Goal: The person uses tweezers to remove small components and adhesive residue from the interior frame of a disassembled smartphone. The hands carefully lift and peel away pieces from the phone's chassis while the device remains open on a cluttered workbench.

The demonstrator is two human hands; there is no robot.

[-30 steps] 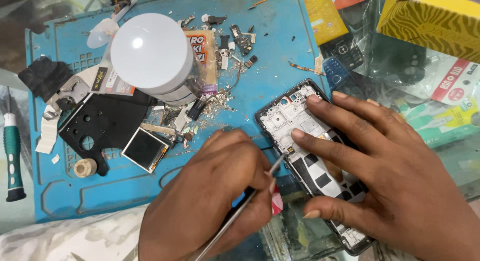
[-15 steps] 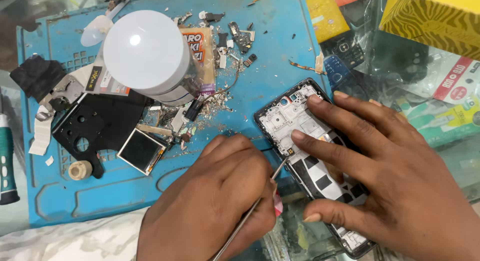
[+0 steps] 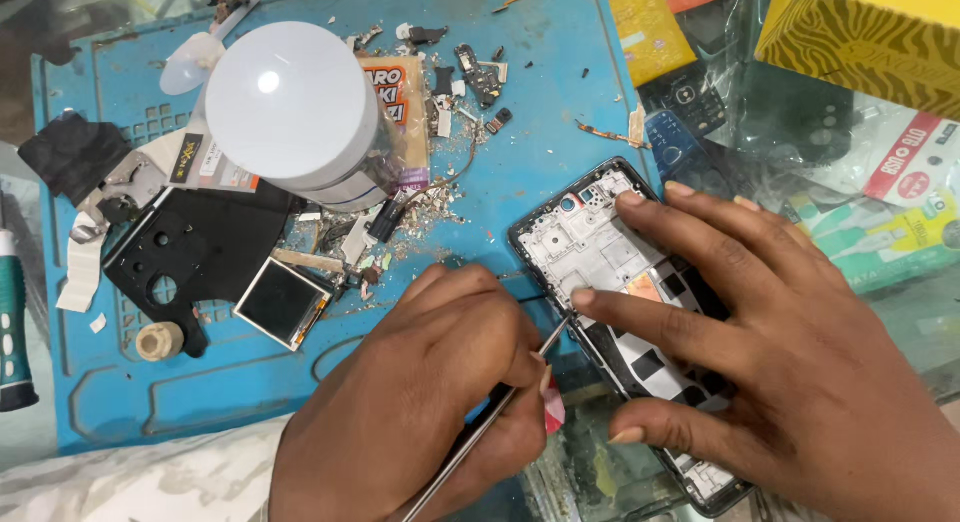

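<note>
Little has shifted since the earlier frames: both hands stay on the opened phone frame at the right edge of the blue work mat. Left hand is closed around a thin metal tool, its tip at the frame's left side. Right hand lies flat, fingers spread, pressing the frame down. White dome lamp stands far left.

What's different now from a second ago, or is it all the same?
Very little. The left hand has kept its grip on the thin metal tool, whose tip remains at the edge of the opened phone. The right hand still presses the phone down on the blue mat. Only the camera view shifted slightly; the white lamp and loose parts stayed put.
</note>
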